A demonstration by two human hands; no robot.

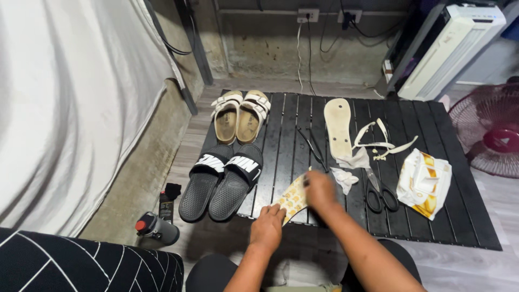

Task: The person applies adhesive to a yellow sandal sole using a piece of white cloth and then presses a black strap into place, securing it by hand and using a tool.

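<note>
A white sheet [70, 97] hangs in soft folds down the left side, and beside it on the grey plank floor [476, 259] lies a black slatted mat [432, 216], its ribs running away from the person. A white boxy appliance [448, 48] leans at the back right, and a round red wire-grille fan [489, 132] stands at the right edge. On the mat's left part sit a pair of black rubber slides [219, 184] with dimpled footbeds and broad white-lettered bands, and behind them a pair of tan cork-bed sandals [240, 116] with white buckled straps. Further right lies a single flat cream sole [338, 127], long and oval, with loose pale straps [381, 141] curled just beside it. A crumpled white and yellow packet [424, 184] rests near the mat's right side, black-handled scissors [378, 192] next to it, and thin dark pliers [313, 148] left of the sole. A small grey bottle with a red cap [157, 227] stands on the floor. At the mat's near edge, both hands hold a sole-shaped piece of thin patterned yellow sheet [292, 200]: the left hand [267, 227] has its fingers curled, pinching the near edge, and the right hand [320, 190] presses its fingers together on the top
</note>
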